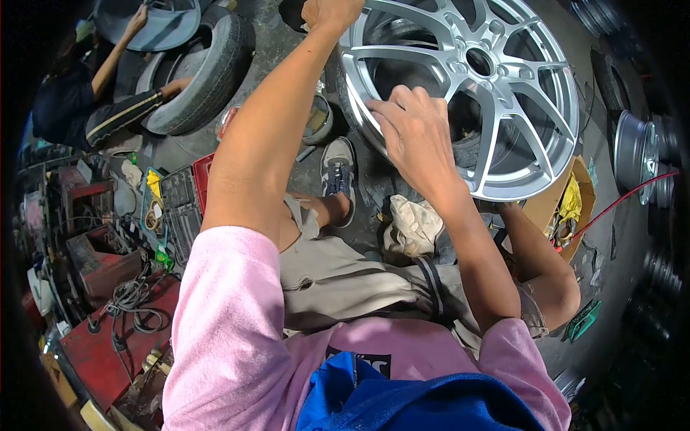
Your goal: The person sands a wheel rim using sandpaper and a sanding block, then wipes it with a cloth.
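Observation:
A silver multi-spoke alloy wheel (480, 87) lies face-up in front of me, tilted, with a tire visible under its spokes. My right hand (417, 133) is at the wheel's left rim, its fingers bent and pressed together. Its fingertips are partly hidden, so whatever they pinch cannot be made out. My left hand (332, 13) is beside the upper left of the rim, cut by the top edge of the view. Its visible fingers are curled closed; what they hold does not show.
At upper left another person (68, 108) sits by a tire (208, 79). A crumpled cloth (413, 228) lies between my legs. A cardboard box (575, 208) and red hose (625, 197) are at right, with more rims (636, 151). Tools and a red case (118, 337) crowd the left.

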`<state>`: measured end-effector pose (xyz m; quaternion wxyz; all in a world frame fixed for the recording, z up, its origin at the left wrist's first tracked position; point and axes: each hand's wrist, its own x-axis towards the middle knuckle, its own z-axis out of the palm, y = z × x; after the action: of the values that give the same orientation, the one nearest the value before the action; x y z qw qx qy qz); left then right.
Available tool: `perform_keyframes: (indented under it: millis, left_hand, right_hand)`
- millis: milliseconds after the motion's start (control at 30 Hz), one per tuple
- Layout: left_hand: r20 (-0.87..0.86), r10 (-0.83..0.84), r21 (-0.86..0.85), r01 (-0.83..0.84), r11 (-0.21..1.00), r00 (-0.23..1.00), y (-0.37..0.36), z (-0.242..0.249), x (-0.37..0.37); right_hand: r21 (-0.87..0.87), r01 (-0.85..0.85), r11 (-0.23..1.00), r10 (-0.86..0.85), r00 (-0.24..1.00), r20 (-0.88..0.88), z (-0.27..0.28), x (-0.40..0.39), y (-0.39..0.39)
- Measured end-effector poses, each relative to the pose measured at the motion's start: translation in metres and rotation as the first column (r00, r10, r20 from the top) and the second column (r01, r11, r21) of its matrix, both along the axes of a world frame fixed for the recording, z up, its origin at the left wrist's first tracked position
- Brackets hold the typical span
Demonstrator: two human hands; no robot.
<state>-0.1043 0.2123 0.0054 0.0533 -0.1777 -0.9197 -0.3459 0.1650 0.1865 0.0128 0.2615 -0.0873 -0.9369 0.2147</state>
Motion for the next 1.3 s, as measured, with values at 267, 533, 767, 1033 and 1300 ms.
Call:
perform_keyframes:
  millis: [267,533,767,1033,1300]
  left_hand:
    - [0.003,0.003,-0.013,-0.003,1.000,1.000,0.000,0.000,0.000]
    - [-0.012,-0.148,-0.227,0.141,0.964,0.989,-0.014,-0.009,-0.045]
    - [-0.331,-0.815,-0.545,0.608,0.577,0.476,-0.114,0.067,0.058]
    - [-0.017,-0.942,-0.787,0.576,0.219,0.334,-0.158,0.065,0.182]
    - [0.602,-0.795,-0.359,0.915,-0.182,0.078,-0.188,0.106,0.233]
  right_hand:
    - [0.019,0.016,1.000,-0.016,1.000,-0.020,-0.003,-0.011,0.004]
    - [0.041,0.017,0.999,-0.014,0.999,-0.051,-0.008,-0.020,0.018]
    - [-0.720,0.118,0.684,-0.236,0.969,-0.066,0.005,0.011,0.070]
    - [-0.954,0.030,0.297,-0.175,0.984,-0.023,0.018,0.015,0.063]
    - [-0.547,0.155,0.822,-0.016,0.968,0.251,0.015,-0.015,0.033]
